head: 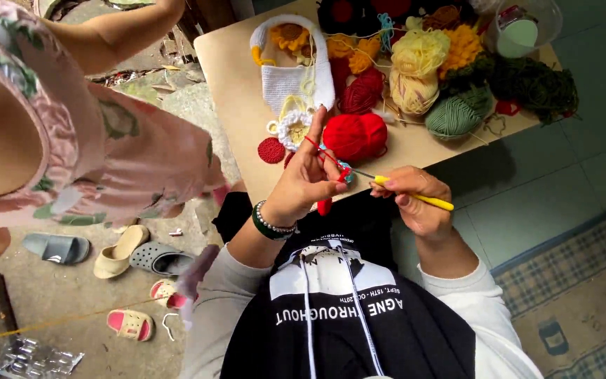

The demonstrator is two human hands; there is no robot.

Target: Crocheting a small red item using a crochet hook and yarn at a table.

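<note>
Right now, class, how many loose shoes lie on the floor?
5: grey slide, beige slipper, grey clog, two pink sandals. More may be hidden.

Soft, even daylight, fairly bright, no glare. Table [233, 84] throws a soft shadow onto the green floor [527, 175] at right. Wide-angle lens: edges bend, esp. at left. Centre sharp; person in pink [106, 140] at left is close to cam and a bit blurred.

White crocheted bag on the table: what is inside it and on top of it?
Yellow-orange yarn shows in the mouth of the white crocheted bag. A white-and-yellow crocheted flower overlaps its lower edge. The bag's wall hides anything deeper inside, and the table beneath it is covered.
</note>
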